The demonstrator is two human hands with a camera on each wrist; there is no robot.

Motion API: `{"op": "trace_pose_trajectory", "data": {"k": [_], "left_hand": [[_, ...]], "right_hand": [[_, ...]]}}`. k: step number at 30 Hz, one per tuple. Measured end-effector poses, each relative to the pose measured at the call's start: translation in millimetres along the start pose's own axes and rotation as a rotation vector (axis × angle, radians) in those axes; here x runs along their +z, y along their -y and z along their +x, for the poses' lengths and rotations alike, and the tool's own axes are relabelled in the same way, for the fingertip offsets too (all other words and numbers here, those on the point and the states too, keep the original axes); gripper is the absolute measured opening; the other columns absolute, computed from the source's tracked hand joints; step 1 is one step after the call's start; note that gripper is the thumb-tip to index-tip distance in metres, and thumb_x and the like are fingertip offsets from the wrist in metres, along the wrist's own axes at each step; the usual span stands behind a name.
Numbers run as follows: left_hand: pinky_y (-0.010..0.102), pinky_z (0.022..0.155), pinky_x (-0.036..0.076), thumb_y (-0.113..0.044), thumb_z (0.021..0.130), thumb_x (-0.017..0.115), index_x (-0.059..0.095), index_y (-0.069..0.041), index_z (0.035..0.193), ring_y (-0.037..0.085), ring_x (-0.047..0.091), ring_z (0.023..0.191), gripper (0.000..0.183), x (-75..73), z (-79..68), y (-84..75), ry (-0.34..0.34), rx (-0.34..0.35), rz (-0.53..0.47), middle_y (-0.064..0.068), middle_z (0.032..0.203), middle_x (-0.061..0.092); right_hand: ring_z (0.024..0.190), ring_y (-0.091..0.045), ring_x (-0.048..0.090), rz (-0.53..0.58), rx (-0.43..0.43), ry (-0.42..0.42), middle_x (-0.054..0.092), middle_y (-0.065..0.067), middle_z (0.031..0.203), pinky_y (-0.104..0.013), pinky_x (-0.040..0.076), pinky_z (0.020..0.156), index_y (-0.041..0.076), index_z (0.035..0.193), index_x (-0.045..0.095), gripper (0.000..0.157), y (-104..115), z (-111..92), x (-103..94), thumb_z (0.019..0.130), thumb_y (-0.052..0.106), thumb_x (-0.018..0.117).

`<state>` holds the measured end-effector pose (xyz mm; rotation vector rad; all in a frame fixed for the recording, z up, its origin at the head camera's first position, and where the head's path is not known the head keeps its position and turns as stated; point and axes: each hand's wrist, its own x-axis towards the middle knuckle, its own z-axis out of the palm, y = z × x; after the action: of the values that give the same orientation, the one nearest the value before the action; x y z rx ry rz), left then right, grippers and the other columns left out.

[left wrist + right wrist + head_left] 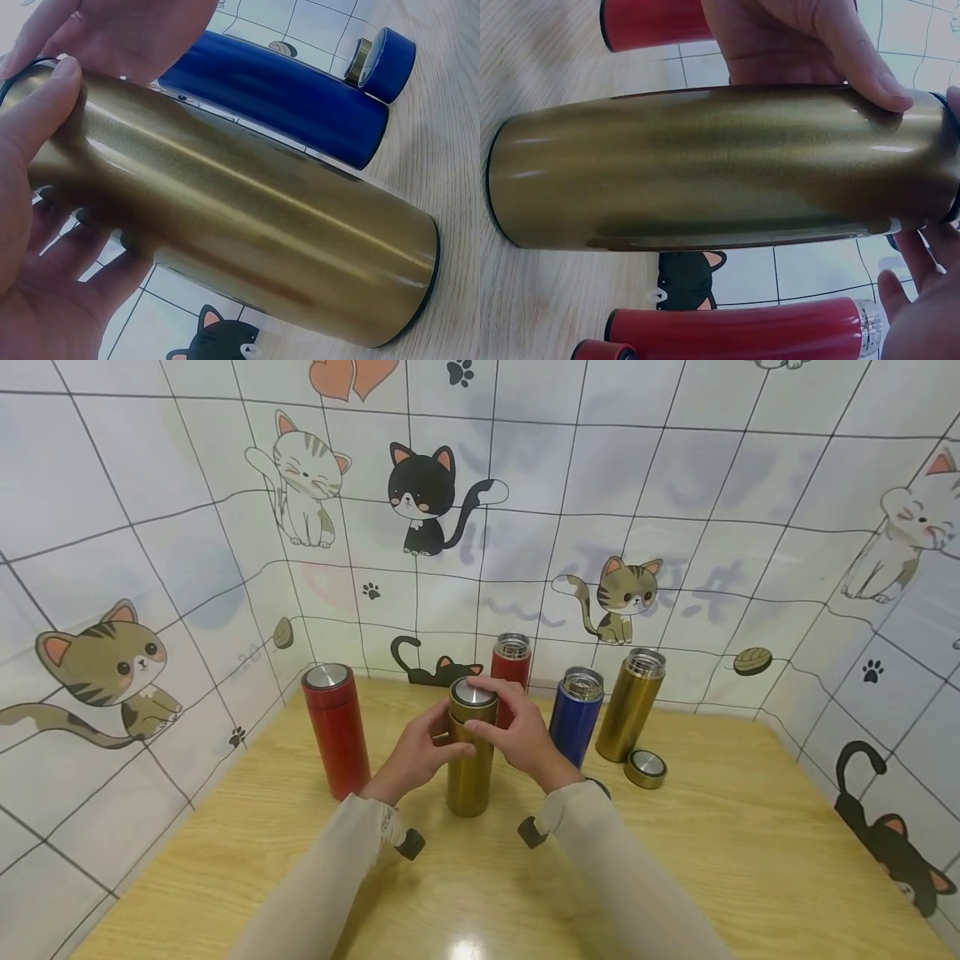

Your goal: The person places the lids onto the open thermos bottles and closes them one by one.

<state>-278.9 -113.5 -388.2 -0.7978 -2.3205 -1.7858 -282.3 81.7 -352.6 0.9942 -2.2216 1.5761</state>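
Observation:
A gold thermos bottle [468, 785] stands upright on the wooden table, between both arms. My left hand [420, 752] grips its body near the top, thumb in front and fingers around the far side. My right hand [521, 735] holds the silver-topped gold lid [462, 703] that sits on that bottle. From the left wrist, the bottle's gold body [255, 202] appears large, with the left thumb and fingers around its upper end. The right wrist view also shows the gold body [690, 172], while the lid is mostly cut off at the edge.
A lidded red thermos [337, 743] stands at the left. Lidless bottles stand behind: red [512, 667], blue [573, 722] and gold [632, 706]. A loose gold lid [646, 768] lies at right; a blue lid [394, 66] and a red lid [600, 351] lie beside their bottles. Cat-patterned sheeting surrounds the table.

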Motion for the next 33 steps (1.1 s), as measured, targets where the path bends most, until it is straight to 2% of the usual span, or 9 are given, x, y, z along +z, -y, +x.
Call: {"op": "trace_pose_trajectory", "data": {"k": [3, 9, 15, 20, 23, 26, 28, 30, 33], "left_hand": [[0.046, 0.095, 0.049, -0.013, 0.085, 0.077, 0.043, -0.017, 0.146, 0.032, 0.058, 0.117, 0.071, 1.7, -0.7, 2.4, -0.002, 0.022, -0.012, 0.009, 0.134, 0.056], [0.04, 0.094, 0.05, -0.011, 0.084, 0.077, 0.045, -0.015, 0.144, 0.026, 0.059, 0.116, 0.068, 6.5, -1.0, 4.8, 0.008, 0.049, -0.023, 0.008, 0.132, 0.058], [0.039, 0.094, 0.05, -0.01, 0.082, 0.078, 0.045, -0.017, 0.144, 0.023, 0.058, 0.118, 0.07, 3.8, -2.1, 3.6, -0.009, 0.078, -0.02, 0.005, 0.133, 0.057], [0.038, 0.091, 0.052, -0.009, 0.083, 0.077, 0.042, -0.018, 0.147, 0.026, 0.06, 0.115, 0.073, 0.6, -1.2, 2.6, -0.005, 0.085, -0.026, 0.006, 0.136, 0.055], [0.038, 0.09, 0.053, -0.008, 0.084, 0.076, 0.041, -0.018, 0.148, 0.028, 0.061, 0.113, 0.073, -0.3, -1.0, 2.0, 0.001, 0.074, -0.034, 0.007, 0.136, 0.054], [0.037, 0.09, 0.053, -0.008, 0.086, 0.075, 0.042, -0.019, 0.147, 0.027, 0.061, 0.113, 0.07, -0.8, -0.8, 1.5, 0.006, 0.061, -0.032, 0.006, 0.135, 0.055], [0.037, 0.091, 0.052, -0.009, 0.086, 0.075, 0.044, -0.019, 0.145, 0.026, 0.06, 0.114, 0.068, -0.9, -0.5, 1.9, 0.008, 0.059, -0.023, 0.005, 0.134, 0.056], [0.037, 0.092, 0.052, -0.01, 0.085, 0.076, 0.045, -0.019, 0.144, 0.026, 0.06, 0.115, 0.067, -0.9, -0.3, 2.4, 0.011, 0.058, -0.016, 0.005, 0.133, 0.057], [0.039, 0.092, 0.051, -0.011, 0.084, 0.077, 0.046, -0.016, 0.143, 0.026, 0.06, 0.115, 0.067, -1.0, 0.1, 2.7, 0.014, 0.061, -0.009, 0.007, 0.131, 0.058]], "right_hand": [[0.115, -0.021, 0.044, -0.034, -0.011, -0.033, 0.05, -0.001, 0.128, -0.05, 0.046, 0.095, 0.025, 0.136, 0.055, 0.055, 1, -3, 2.3, 0.086, 0.019, 0.076], [0.109, -0.02, 0.043, -0.166, -0.001, -0.134, 0.055, 0.001, 0.124, -0.052, 0.049, 0.09, 0.023, 0.133, 0.058, 0.055, 4, -9, 8.2, 0.082, 0.024, 0.08], [0.103, -0.022, 0.043, -0.366, -0.078, -0.255, 0.057, -0.004, 0.114, -0.04, 0.043, 0.084, 0.014, 0.125, 0.059, 0.055, 7, -3, 20.9, 0.078, 0.032, 0.083], [0.097, -0.025, 0.046, -0.557, -0.126, -0.372, 0.057, -0.007, 0.105, -0.04, 0.037, 0.086, 0.01, 0.117, 0.059, 0.058, 12, 3, 31.1, 0.076, 0.043, 0.082], [0.096, -0.025, 0.046, -0.654, -0.123, -0.403, 0.057, -0.007, 0.103, -0.041, 0.037, 0.086, 0.009, 0.115, 0.058, 0.06, 14, 5, 34.0, 0.076, 0.049, 0.08], [0.096, -0.024, 0.045, -0.681, -0.1, -0.369, 0.055, -0.006, 0.104, -0.04, 0.039, 0.084, 0.01, 0.118, 0.054, 0.061, 14, 5, 33.0, 0.078, 0.05, 0.077], [0.1, -0.023, 0.044, -0.633, -0.088, -0.301, 0.055, -0.005, 0.11, -0.039, 0.04, 0.085, 0.011, 0.122, 0.052, 0.06, 15, 4, 29.8, 0.081, 0.047, 0.076], [0.106, -0.022, 0.044, -0.515, -0.064, -0.2, 0.053, -0.004, 0.118, -0.038, 0.044, 0.088, 0.014, 0.129, 0.05, 0.057, 15, 2, 24.1, 0.085, 0.041, 0.074], [0.119, -0.022, 0.045, -0.256, -0.012, -0.033, 0.05, -0.004, 0.133, -0.045, 0.046, 0.095, 0.018, 0.138, 0.049, 0.053, 16, 1, 11.3, 0.09, 0.027, 0.07]]}}
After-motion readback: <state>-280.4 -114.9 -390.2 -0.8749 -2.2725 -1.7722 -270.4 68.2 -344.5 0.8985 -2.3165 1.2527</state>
